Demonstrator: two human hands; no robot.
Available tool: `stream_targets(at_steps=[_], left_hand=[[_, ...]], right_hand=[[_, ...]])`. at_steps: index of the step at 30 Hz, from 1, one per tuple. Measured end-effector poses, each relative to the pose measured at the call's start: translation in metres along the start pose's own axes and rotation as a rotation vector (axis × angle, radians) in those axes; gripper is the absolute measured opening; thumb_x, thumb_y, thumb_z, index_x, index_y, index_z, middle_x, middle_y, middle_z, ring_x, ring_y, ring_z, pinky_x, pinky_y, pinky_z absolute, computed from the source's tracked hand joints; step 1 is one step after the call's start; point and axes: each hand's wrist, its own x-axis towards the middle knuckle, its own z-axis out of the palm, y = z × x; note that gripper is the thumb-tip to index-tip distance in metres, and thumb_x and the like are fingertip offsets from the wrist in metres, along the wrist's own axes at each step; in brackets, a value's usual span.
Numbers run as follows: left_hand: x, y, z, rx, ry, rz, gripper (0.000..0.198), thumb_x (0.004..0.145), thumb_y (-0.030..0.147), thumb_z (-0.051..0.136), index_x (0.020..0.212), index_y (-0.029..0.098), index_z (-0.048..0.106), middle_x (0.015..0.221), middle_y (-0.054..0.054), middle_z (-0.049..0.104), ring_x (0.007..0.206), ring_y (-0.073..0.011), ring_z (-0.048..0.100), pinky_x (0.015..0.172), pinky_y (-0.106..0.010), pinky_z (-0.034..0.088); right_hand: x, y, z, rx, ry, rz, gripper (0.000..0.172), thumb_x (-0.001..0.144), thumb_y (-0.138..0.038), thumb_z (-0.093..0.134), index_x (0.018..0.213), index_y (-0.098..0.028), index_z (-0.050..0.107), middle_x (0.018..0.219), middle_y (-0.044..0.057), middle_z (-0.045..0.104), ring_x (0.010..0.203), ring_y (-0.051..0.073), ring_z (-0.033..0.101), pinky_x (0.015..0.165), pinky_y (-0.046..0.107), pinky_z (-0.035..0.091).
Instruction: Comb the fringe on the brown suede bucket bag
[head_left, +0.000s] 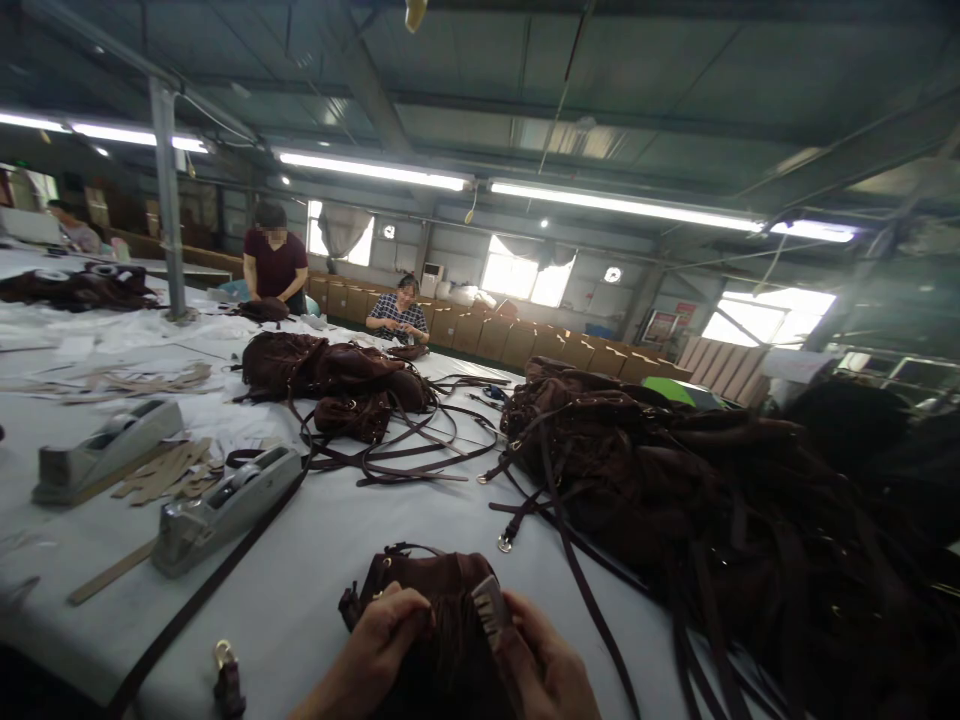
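Observation:
A dark brown leather bag [469, 572] with a hanging fringe lies before me at the table's near edge. My left hand [386, 640] is closed in a pinch against the left part of its front; I cannot make out what is between the fingertips. In my right hand [536, 655] is a short greyish comb [487, 605] with wide teeth, held against the right side of the fringe. A dark strap end with a gold-coloured clip [227, 670] lies on the table to the left.
Two tape dispensers [225, 510] stand at left beside tan strips [176, 470]. A large heap of brown bags [637, 460] with trailing straps fills the right; more bags [322, 370] lie ahead. Several people sit or stand farther off, one in a maroon shirt [275, 262]. A post [166, 190] rises at left.

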Motion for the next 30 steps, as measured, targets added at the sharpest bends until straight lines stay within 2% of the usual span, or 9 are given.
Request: stream_targets(at_steps=[4,8,11,16,18,21,24,27,30], left_hand=[[-0.006,-0.014,0.002,-0.065,-0.042,-0.02,0.047,0.096,0.055,0.037,0.076,0.019,0.06,0.075,-0.004,0.06,0.08,-0.0199,0.053,0.081,-0.03,0.038],[-0.005,-0.021,0.003,-0.131,-0.004,-0.017,0.055,0.094,0.062,0.038,0.066,0.018,0.055,0.068,-0.003,0.056,0.073,-0.0182,0.049,0.074,-0.029,0.039],[-0.004,-0.024,0.003,-0.196,0.031,-0.066,0.058,0.088,0.069,0.042,0.064,0.017,0.052,0.066,-0.002,0.051,0.066,-0.0159,0.045,0.065,-0.028,0.038],[-0.003,-0.027,0.0,-0.253,-0.005,-0.102,0.055,0.086,0.066,0.051,0.069,0.014,0.057,0.067,-0.001,0.051,0.065,-0.0145,0.045,0.062,-0.025,0.037],[-0.005,-0.027,-0.001,-0.258,-0.01,-0.09,0.053,0.086,0.065,0.051,0.071,0.014,0.06,0.069,-0.002,0.055,0.069,-0.0157,0.048,0.065,-0.025,0.04],[-0.01,-0.024,0.001,-0.209,0.039,-0.071,0.049,0.086,0.063,0.052,0.079,0.016,0.066,0.078,-0.005,0.064,0.078,-0.02,0.055,0.075,-0.027,0.046],[-0.014,-0.024,0.008,-0.155,0.14,-0.097,0.044,0.086,0.06,0.052,0.085,0.02,0.069,0.084,-0.007,0.067,0.083,-0.0232,0.06,0.08,-0.029,0.049],[-0.014,-0.027,0.017,-0.139,0.205,-0.171,0.041,0.087,0.057,0.047,0.085,0.021,0.067,0.083,-0.007,0.068,0.082,-0.0237,0.061,0.079,-0.029,0.05],[-0.01,-0.031,0.022,-0.16,0.19,-0.278,0.035,0.088,0.052,0.043,0.083,0.022,0.058,0.077,-0.005,0.065,0.08,-0.0223,0.061,0.075,-0.028,0.048]], right_hand=[[0.022,-0.013,0.012,-0.111,-0.033,-0.003,0.036,0.091,-0.039,0.044,0.114,-0.018,0.063,0.087,0.008,0.072,0.075,0.025,0.067,0.069,0.033,0.052],[0.03,-0.01,0.043,-0.14,-0.086,-0.052,0.034,0.088,-0.028,0.044,0.112,-0.018,0.065,0.093,0.009,0.072,0.081,0.025,0.068,0.073,0.034,0.051],[0.03,0.006,0.062,-0.022,-0.11,-0.051,0.036,0.09,-0.038,0.05,0.112,-0.016,0.068,0.098,0.012,0.073,0.088,0.028,0.068,0.079,0.035,0.052],[0.027,0.041,0.08,0.317,-0.085,0.056,0.074,0.076,-0.074,0.062,0.117,-0.012,0.069,0.1,0.015,0.074,0.09,0.032,0.069,0.084,0.041,0.053],[0.026,0.05,0.086,0.436,-0.09,0.093,0.079,0.07,-0.075,0.068,0.118,-0.013,0.069,0.098,0.014,0.075,0.089,0.031,0.069,0.088,0.042,0.053],[0.023,0.058,0.094,0.575,-0.029,0.139,0.076,0.065,-0.07,0.077,0.115,-0.014,0.071,0.097,0.013,0.075,0.091,0.031,0.069,0.092,0.041,0.051],[0.021,0.066,0.104,0.69,0.009,0.193,0.075,0.059,-0.066,0.083,0.112,-0.014,0.073,0.088,0.011,0.076,0.084,0.03,0.07,0.084,0.04,0.054],[0.019,0.076,0.113,0.798,-0.028,0.249,0.074,0.056,-0.062,0.087,0.11,-0.014,0.073,0.067,0.006,0.074,0.063,0.025,0.069,0.064,0.033,0.055],[0.017,0.085,0.117,0.874,-0.011,0.275,0.068,0.056,-0.056,0.09,0.109,-0.017,0.074,0.071,0.005,0.074,0.055,0.019,0.066,0.054,0.026,0.049]])
